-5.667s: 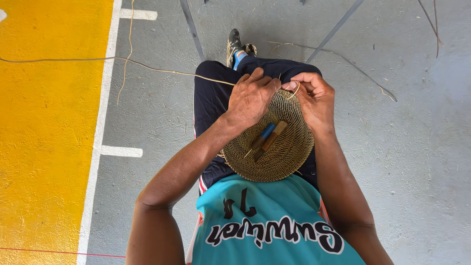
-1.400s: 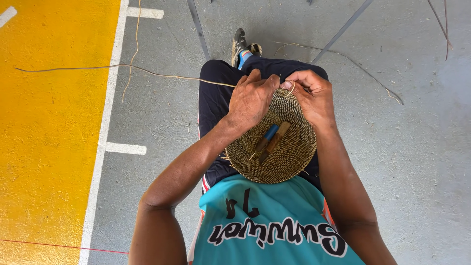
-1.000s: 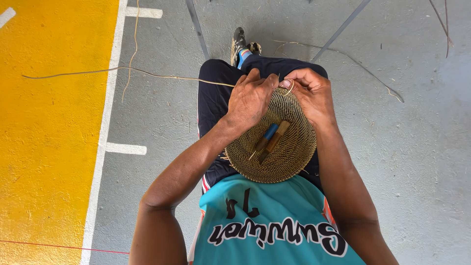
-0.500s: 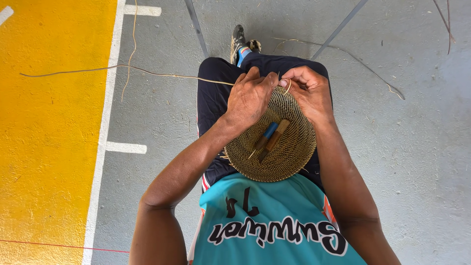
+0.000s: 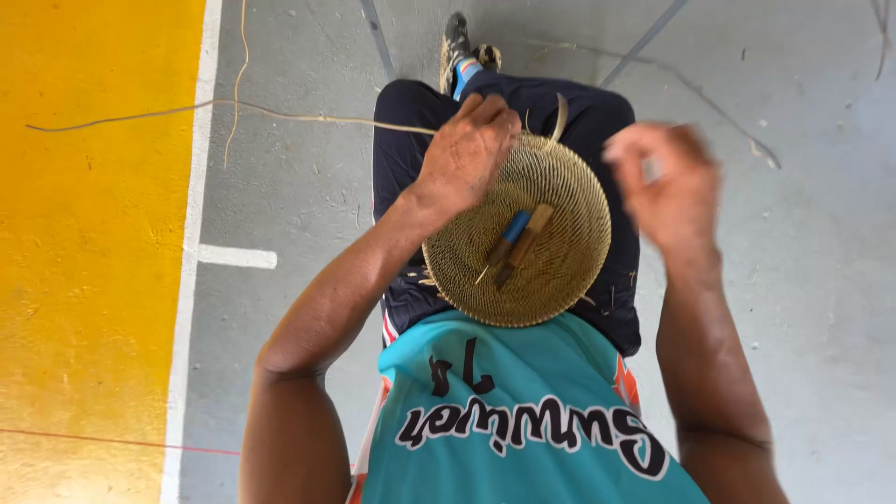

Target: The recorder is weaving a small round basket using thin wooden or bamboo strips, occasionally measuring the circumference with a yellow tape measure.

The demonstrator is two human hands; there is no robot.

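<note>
Tan coiled basket (image 5: 560,233), blue-handled tool (image 5: 511,231), teal shirt (image 5: 523,420), yellow floor (image 5: 89,233).

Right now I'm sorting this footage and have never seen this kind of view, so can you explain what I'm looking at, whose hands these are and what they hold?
The picture comes from a camera worn on a person's head, looking straight down at their own lap and hands. No machine is involved. The person sits above a grey floor with a yellow painted area to one side. A round woven basket rests on the lap, with two small tools lying inside it, one with a blue handle. The left hand grips the basket's far rim, where a long thin strand trails away across the floor. The right hand is lifted clear of the basket and blurred; whether it holds anything cannot be told.
</note>
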